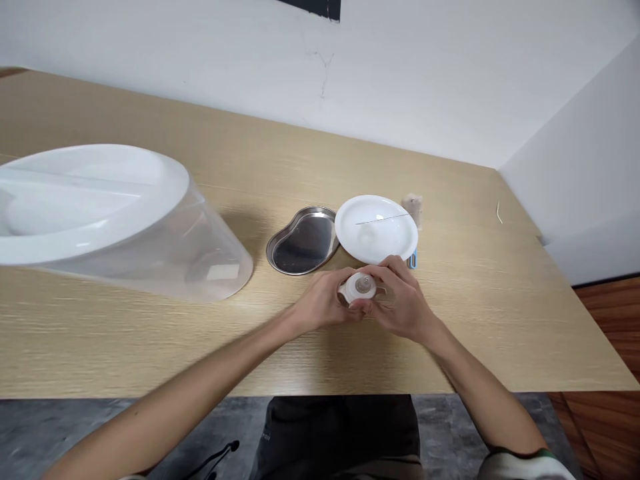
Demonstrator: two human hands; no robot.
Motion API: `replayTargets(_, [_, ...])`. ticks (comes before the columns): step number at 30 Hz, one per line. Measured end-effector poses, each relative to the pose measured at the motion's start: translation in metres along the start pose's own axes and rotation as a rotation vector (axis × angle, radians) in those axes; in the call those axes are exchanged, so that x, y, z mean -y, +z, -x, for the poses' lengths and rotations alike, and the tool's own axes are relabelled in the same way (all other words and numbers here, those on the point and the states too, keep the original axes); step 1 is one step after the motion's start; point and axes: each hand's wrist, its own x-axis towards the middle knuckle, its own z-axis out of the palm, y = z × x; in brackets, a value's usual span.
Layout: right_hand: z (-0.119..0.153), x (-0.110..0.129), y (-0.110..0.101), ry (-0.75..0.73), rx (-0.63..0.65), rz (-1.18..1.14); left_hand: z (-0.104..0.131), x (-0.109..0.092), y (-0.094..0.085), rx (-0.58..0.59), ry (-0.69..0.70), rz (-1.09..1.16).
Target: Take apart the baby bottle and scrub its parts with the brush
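Note:
A small white bottle (359, 287) with a clear nozzle-like tip stands between my two hands, seen almost from above. My left hand (327, 298) is closed around its left side. Closing on the bottle from the right, my right hand (400, 300) has its fingertips at the cap. Part of the bottle's body is hidden by the fingers. Just beyond the hands lies a shallow white bowl (350, 235) with a thin straight metal rod (383, 219) across it. A shiny kidney-shaped metal dish (307, 241) touches or nearly touches the bowl on its left.
A large translucent container (200, 240) with a white lid (165, 177) lies tilted at the left. Behind the bowl's right rim is a beige roll (413, 208); a blue clip-like piece (413, 260) shows below it. The wooden table (510, 320) meets a white wall.

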Motion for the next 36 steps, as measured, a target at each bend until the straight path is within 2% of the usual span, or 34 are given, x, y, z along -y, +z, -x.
replayTargets(8, [-0.003,-0.011,-0.01,-0.094,0.14,-0.165,-0.003,-0.005,0.0,0.062,-0.068,0.087])
replayTargets(12, [-0.004,-0.02,-0.024,0.011,0.264,-0.262,-0.003,-0.003,0.0,0.048,-0.029,0.025])
replayTargets(16, [-0.004,-0.027,-0.038,0.146,0.183,-0.34,0.0,-0.003,-0.001,0.072,-0.007,-0.053])
replayTargets(20, [-0.002,-0.018,-0.024,0.076,0.144,-0.384,0.0,-0.002,-0.002,0.054,-0.002,-0.065])
replayTargets(25, [0.003,-0.005,0.003,0.119,0.09,-0.233,-0.001,0.003,-0.002,0.055,0.007,-0.078])
replayTargets(28, [0.003,-0.01,-0.003,0.157,0.097,-0.26,0.0,0.002,-0.003,0.055,0.019,-0.109])
replayTargets(32, [0.001,-0.015,-0.019,0.144,0.241,-0.341,0.001,0.0,-0.004,0.069,-0.006,-0.082])
replayTargets(34, [0.001,-0.014,-0.017,0.116,0.263,-0.314,0.001,0.001,-0.004,0.062,-0.02,-0.078])
replayTargets(36, [0.003,-0.011,-0.009,0.096,0.22,-0.265,0.001,0.004,-0.004,0.053,-0.018,-0.081])
